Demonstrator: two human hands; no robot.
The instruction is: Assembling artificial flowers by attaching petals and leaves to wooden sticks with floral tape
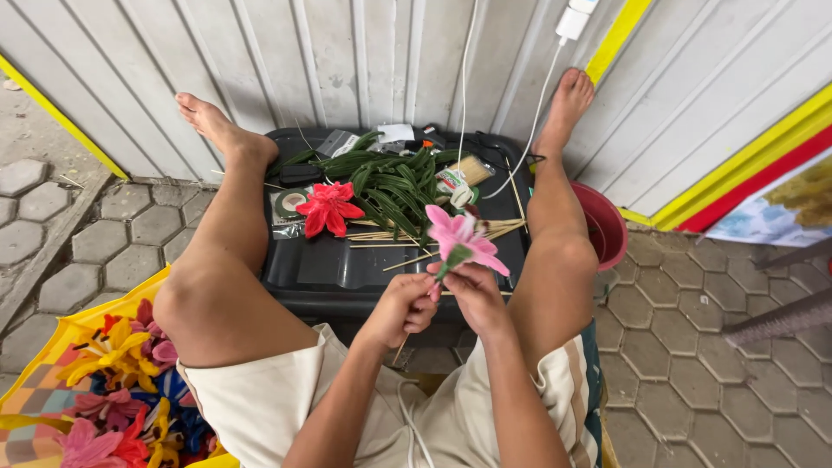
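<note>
A pink handmade flower (462,237) with a green base is held up in front of me. My right hand (476,292) grips its green stem end just below the petals. My left hand (401,309) is closed beside it, pinching a thin wooden stick that points down toward my lap. Both hands hover over the near edge of a black plastic lid (329,269) between my knees. A red handmade flower (328,208) lies on that lid, next to a heap of green leaves (394,182) and several wooden sticks (390,236).
A yellow bag (52,381) with several pink, yellow and red flowers sits at my left. A red bucket (604,227) stands behind my right leg. A white charger cable (537,104) hangs down the corrugated wall. Tape rolls and small packets lie at the lid's far side.
</note>
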